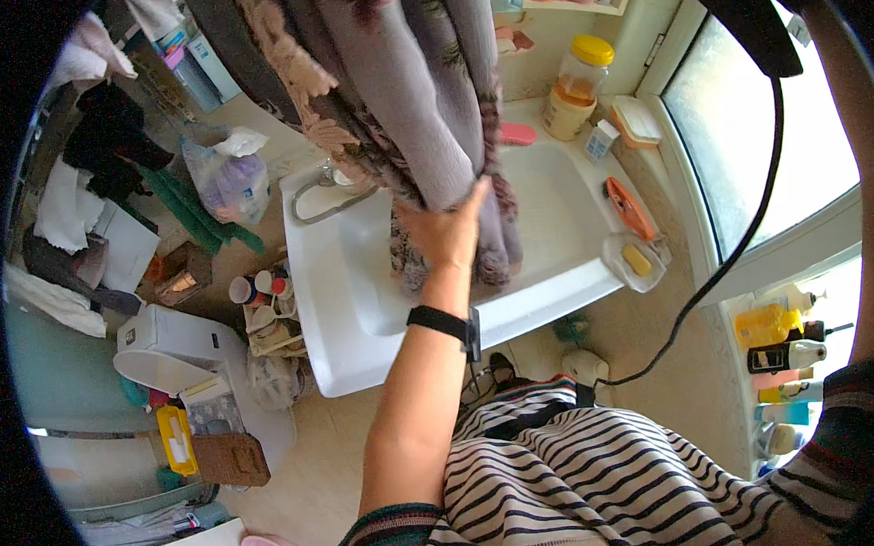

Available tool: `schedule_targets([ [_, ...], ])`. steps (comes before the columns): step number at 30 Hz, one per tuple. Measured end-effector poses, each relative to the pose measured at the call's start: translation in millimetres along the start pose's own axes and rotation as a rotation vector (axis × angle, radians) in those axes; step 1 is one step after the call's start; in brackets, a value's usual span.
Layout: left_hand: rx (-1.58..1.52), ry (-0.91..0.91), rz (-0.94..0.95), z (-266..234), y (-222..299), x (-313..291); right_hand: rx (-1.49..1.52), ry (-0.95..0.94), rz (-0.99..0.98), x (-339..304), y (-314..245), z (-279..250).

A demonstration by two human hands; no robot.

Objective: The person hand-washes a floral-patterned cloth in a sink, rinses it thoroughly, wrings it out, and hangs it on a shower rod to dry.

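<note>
A long grey-mauve floral cloth (413,96) with a beige lacy strip hangs in folds from the top of the view. Its lower end reaches down into the white washbasin (328,363). About halfway down the basin's width, my left hand (445,228) is closed round the gathered cloth, thumb on the right side. A black band (439,320) circles my left wrist. My right arm (872,181) is raised along the right rim of the view, and its hand lies outside the picture. The tap (319,195) stands at the basin's left rear, partly covered by the cloth.
On the basin's right edge are an orange-handled brush (629,209) and a soap dish (644,262) with yellow soap. Behind stands a yellow-lidded jar (580,87). A black cable (742,247) hangs at the right. Left are a toilet (178,336) and a small shelf (272,331).
</note>
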State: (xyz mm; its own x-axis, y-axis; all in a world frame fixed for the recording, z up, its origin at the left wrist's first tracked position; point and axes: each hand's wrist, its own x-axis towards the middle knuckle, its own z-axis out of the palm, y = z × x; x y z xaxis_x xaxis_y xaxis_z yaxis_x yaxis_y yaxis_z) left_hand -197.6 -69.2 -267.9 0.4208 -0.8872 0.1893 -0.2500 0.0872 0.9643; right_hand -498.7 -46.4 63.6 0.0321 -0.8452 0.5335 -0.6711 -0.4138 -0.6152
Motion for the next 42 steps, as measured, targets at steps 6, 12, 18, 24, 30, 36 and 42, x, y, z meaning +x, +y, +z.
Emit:
schedule_targets([
  [6, -0.185, 0.138, -0.278, -25, -20, 40, 0.214, -0.009, 0.054, 4, 47, 20],
  [12, -0.478, 0.231, -0.138, -72, -29, 51, 0.612, -0.076, 0.164, 6, 126, 72],
  [18, -0.69, 0.144, -0.228, -104, 1, 51, 1.058, -0.216, 0.689, -80, 225, 169],
  [24, -0.719, 0.055, -0.24, -107, 43, 49, 1.036, -0.148, 1.246, -177, 245, 255],
  [30, -0.719, 0.157, -0.246, -90, 70, 40, 1.182, -0.384, 1.419, -211, 193, 271],
  [36, -0.82, 0.028, -0.271, -88, 95, 44, 1.476, -0.688, 1.67, -231, 130, 315],
  [42, -0.76, 0.136, -0.326, -77, 121, 45, 1.735, -0.779, 1.759, -222, 94, 336],
])
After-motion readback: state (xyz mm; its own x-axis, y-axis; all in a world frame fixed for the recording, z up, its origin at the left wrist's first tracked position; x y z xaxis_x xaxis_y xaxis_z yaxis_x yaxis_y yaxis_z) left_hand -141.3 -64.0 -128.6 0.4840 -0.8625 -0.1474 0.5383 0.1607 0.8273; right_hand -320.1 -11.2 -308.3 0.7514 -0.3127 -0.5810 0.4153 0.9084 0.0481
